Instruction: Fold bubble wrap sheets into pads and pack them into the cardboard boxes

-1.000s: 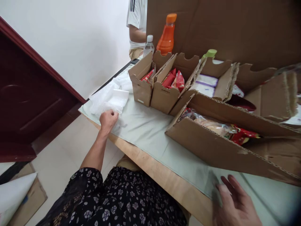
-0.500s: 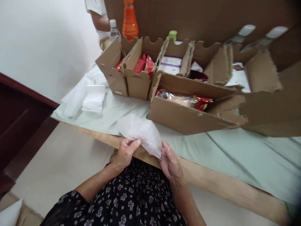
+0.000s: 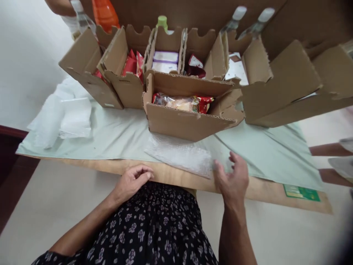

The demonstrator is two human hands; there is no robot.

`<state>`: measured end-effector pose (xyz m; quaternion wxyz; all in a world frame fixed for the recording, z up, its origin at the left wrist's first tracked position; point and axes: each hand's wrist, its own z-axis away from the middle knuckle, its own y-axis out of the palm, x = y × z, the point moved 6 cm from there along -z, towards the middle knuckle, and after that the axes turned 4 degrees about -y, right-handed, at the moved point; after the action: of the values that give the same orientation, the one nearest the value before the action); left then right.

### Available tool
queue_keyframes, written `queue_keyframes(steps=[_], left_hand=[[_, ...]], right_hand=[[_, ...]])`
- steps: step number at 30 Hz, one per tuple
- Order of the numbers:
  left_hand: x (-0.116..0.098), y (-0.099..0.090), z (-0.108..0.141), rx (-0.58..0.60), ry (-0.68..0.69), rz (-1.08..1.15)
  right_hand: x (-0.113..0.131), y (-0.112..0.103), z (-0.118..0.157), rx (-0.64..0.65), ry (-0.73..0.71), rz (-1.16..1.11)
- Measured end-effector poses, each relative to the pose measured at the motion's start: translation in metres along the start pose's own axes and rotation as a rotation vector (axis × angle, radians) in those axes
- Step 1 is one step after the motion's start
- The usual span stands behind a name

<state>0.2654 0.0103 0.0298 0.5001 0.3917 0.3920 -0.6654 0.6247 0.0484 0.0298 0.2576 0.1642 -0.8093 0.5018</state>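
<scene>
A piece of bubble wrap [image 3: 182,152] lies flat on the table near its front edge, just before the front cardboard box [image 3: 176,123]. My left hand [image 3: 134,180] rests at the wooden edge, left of the wrap, its fingers curled together; whether anything is in them is hidden. To the right of the wrap my right hand [image 3: 233,175] is raised, thumb and fingers apart, holding nothing. Inside the front box lies a clear and red snack packet [image 3: 182,103].
Several cardboard compartments hold red packets [image 3: 131,64] and white-purple packs [image 3: 165,60]. Bottles, one orange [image 3: 104,16], stand behind. Folded plastic bags [image 3: 75,117] lie at the left. A green card [image 3: 302,192] is at the right edge. Another person's arm [image 3: 62,6] and legs show.
The bubble wrap has left both hands and now lies on the table. My right hand has moved right and opened. The view has shifted to the right.
</scene>
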Motion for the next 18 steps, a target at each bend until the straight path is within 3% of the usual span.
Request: queue_keyframes(steps=[2,4,6,8,10,13,16,18], left_hand=[[-0.026,0.007,-0.009,-0.102,0.258,-0.272],[-0.044,0.032,-0.023,-0.108,0.498,-0.536],[-0.045,0.060,-0.042,-0.029,0.605,-0.769],[-0.032,0.076,-0.059,0.055,0.592,-0.941],[-0.014,0.070,-0.067,0.066,0.527,-1.040],[0.005,0.037,-0.059,-0.033,0.451,-1.089],[0.008,0.008,-0.047,-0.180,0.408,-1.087],[0.001,0.002,-0.046,-0.283,0.413,-1.065]], right_hand=[[0.016,0.002,0.006,-0.055,-0.115,0.035],[0.044,0.023,0.013,0.065,-0.231,0.016],[0.072,0.054,0.024,0.277,-0.328,-0.002],[0.084,0.076,0.035,0.437,-0.386,0.015],[0.073,0.078,0.042,0.454,-0.390,0.071],[0.030,0.052,0.046,0.325,-0.335,0.178],[-0.005,0.022,0.050,0.195,-0.247,0.256],[-0.006,0.012,0.050,0.111,-0.207,0.267]])
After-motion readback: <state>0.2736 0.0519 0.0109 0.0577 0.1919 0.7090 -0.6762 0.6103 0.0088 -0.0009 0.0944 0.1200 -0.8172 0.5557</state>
